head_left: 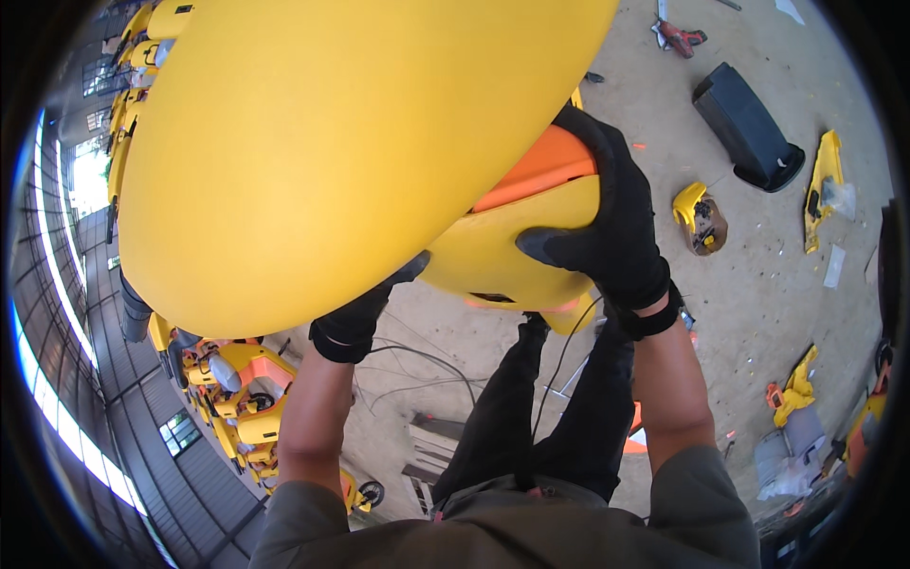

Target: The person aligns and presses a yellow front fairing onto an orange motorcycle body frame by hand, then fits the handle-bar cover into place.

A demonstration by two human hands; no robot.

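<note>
A large smooth yellow shell [332,152] fills the upper left of the head view, close to me. Partly behind it is a yellow-and-orange body panel [512,228]. My right hand [611,204], in a black glove, wraps over that panel's right end, thumb on its yellow face and fingers over the far edge. My left hand [365,313], also gloved in black, is under the shell's lower edge. Its thumb lies against the left side of the panel, while the shell hides its other fingers.
Cables [427,365] lie on the floor near my legs [493,408]. To the right are a black bin-like box [744,123], a bowl of small parts [704,228], a yellow panel piece [823,190] and a red power tool [681,40]. Several yellow vehicles [251,408] stand at the left.
</note>
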